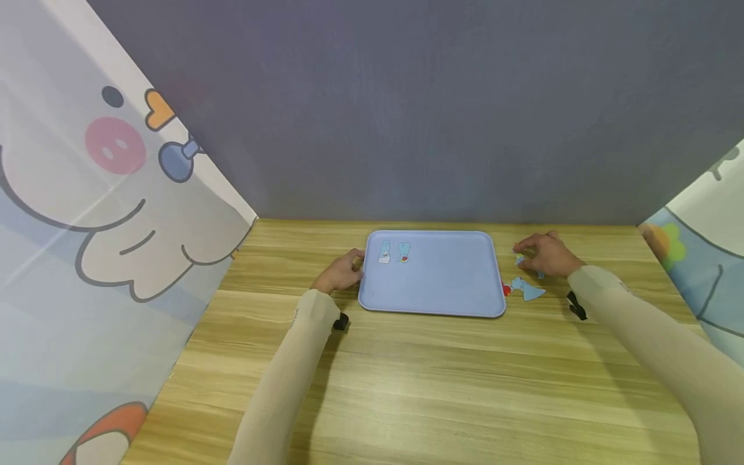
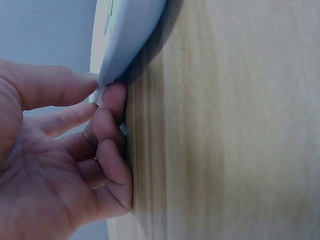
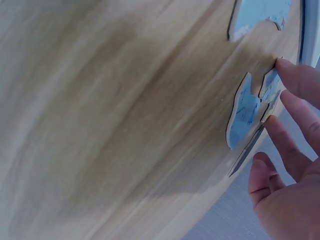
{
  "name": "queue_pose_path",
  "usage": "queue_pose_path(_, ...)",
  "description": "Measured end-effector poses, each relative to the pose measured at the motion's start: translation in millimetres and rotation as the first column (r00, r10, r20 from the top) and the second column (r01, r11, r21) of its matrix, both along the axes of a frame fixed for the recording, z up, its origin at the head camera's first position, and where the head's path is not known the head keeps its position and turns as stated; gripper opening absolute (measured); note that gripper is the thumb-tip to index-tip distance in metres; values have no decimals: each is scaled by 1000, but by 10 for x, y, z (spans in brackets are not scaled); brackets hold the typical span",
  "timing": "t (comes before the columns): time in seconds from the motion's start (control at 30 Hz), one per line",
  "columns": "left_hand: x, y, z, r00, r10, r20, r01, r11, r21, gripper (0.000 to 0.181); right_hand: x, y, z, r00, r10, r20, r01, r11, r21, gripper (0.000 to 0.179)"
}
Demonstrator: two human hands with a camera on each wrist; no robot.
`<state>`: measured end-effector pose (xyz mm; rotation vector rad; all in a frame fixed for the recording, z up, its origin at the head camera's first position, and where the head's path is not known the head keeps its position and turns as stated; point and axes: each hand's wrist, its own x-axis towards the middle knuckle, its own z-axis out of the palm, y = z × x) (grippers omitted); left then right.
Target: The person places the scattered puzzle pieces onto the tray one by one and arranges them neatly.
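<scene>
In the head view a pale blue tray [image 1: 442, 278] lies on the table, its left rim pinched between the thumb and fingers of my left hand [image 1: 340, 271]. The left wrist view shows that thumb on top of the rim and curled fingers against its underside. Two jigsaw puzzle pieces, one light blue and white [image 1: 385, 250] and one light blue with red [image 1: 404, 252], lie in the tray's upper left. Right of the tray, my right hand [image 1: 546, 253] pinches a small blue and yellow puzzle piece [image 3: 270, 82] between thumb and fingertips, low over the table. Beside it lies another blue piece [image 3: 243, 112].
More loose pieces, including a blue triangular one [image 1: 533, 292] and a red one [image 1: 506, 289], lie by the tray's right rim. A grey wall [image 1: 372, 116] rises behind the wooden table [image 1: 407, 387]. Cartoon-printed sheets [image 1: 116, 213] flank both sides.
</scene>
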<state>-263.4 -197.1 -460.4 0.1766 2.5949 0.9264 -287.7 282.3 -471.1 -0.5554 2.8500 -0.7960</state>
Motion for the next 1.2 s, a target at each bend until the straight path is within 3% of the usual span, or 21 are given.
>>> queue_pose_path(0.2, -11, 8, -5, 1000, -6, 0, 6, 1000, 0, 50, 27, -33, 22, 999, -33, -6, 33, 999, -17, 34)
queue_pose_path(0.33, -17, 6, -15, 1000, -4, -2, 4, 1000, 5, 50, 48, -62, 60, 998, -54, -29, 51, 995, -89, 33)
queue_pose_path(0.47, -14, 3, -10, 1000, 2, 2, -2, 1000, 6, 50, 57, -126, 136, 995, -59, -85, 45, 987, -153, 31)
queue_pose_path(0.63, -2, 1, 6, 1000, 6, 3, -6, 1000, 4, 49, 56, -294, 222, 983, -66, -171, 38, 986, -163, 31)
queue_pose_path(0.97, -13, -6, -23, 1000, 11, 8, -11, 1000, -1, 48, 61, -702, 275, 989, -31, -144, 6, 986, -170, 27)
queue_pose_path(1.2, -19, -3, -26, 1000, 7, 1, -7, 1000, -7, 49, 49, -954, 287, 978, 51, -202, -90, 978, -187, 27)
